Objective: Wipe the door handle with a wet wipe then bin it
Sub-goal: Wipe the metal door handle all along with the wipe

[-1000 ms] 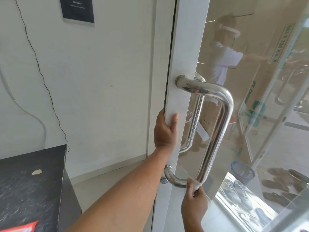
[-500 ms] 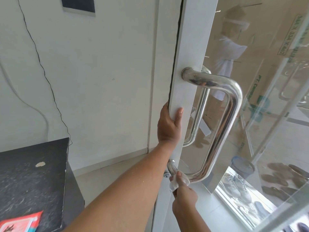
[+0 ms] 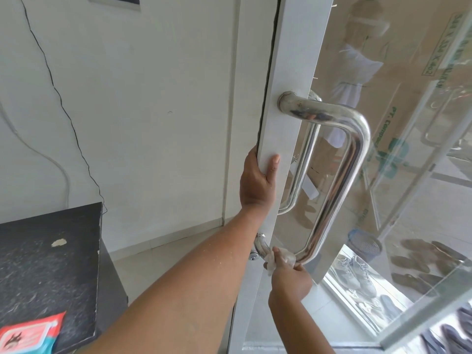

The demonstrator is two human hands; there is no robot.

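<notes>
- Holding the white door frame (image 3: 293, 72) by its edge, our left hand (image 3: 256, 182) has its thumb flat on the front and its fingers curled round the back, out of sight.
- We see the shiny steel door handle (image 3: 342, 180) on the frame. It is a long bent bar that goes out, down, and back in at the bottom.
- Our right hand (image 3: 291, 278) is low down, at the bottom bend of the handle.
- That hand is closed tight on a white wet wipe (image 3: 277, 258). The wipe is bunched up and pressed on the bar, close to where the bar meets the frame.
- Part of the wipe wraps over the bar and part hangs out on the left of our fingers.
- A small round lock (image 3: 254, 256) sits on the frame just beside the wipe.
- On our left we see a black table (image 3: 48, 264) with a pale chip in its top.
- A red pack of wipes (image 3: 28, 335) lies on the table's near corner, well apart from the door.
- Through the glass (image 3: 408, 175) we see a blue basket (image 3: 365, 245) on the floor outside. We cannot tell if it is a bin.
- A black cable (image 3: 58, 98) runs down the white wall (image 3: 153, 98).
</notes>
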